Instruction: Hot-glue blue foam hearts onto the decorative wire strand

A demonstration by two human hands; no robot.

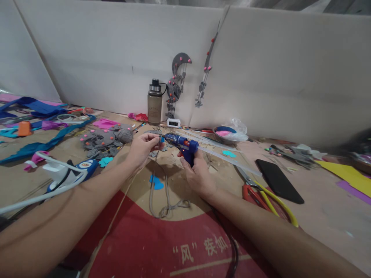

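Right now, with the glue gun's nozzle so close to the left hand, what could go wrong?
1. Burn: the left hand pinches the grey cord right at the tip of the blue glue gun held in the right hand. Hot glue could reach the fingers.
2. Snag: the cord's slack lies looped between both arms and could catch a wrist, tugging the joint apart.
3. Drag: the gun's black cable trails under the right arm and might pull the aim off.

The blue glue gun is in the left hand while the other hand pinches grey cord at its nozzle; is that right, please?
Not quite: the head view shows the glue gun in the right hand; the left hand pinches the grey cord.
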